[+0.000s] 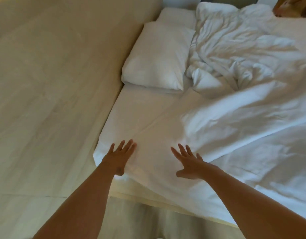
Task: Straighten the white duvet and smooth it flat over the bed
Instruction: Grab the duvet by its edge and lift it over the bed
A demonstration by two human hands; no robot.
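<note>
- A white pillow [157, 57] is lying at the bed's [121, 191] head, beside pale flooring [45, 83].
- The duvet [235, 100] is lying rumpled across the bed, flatter near its corner.
- Left hand [120, 156] and right hand [189, 163] are pressing it, fingers spread flat.

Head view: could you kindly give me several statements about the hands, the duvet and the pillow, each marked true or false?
1. The left hand and the right hand are both open, fingers spread. True.
2. The white duvet lies smooth all over. False: it is crumpled beside the pillow.
3. The right hand grips a fold of cloth. False: its fingers are straight and it holds nothing.
4. The pillow lies near the bed's edge. True.
</note>
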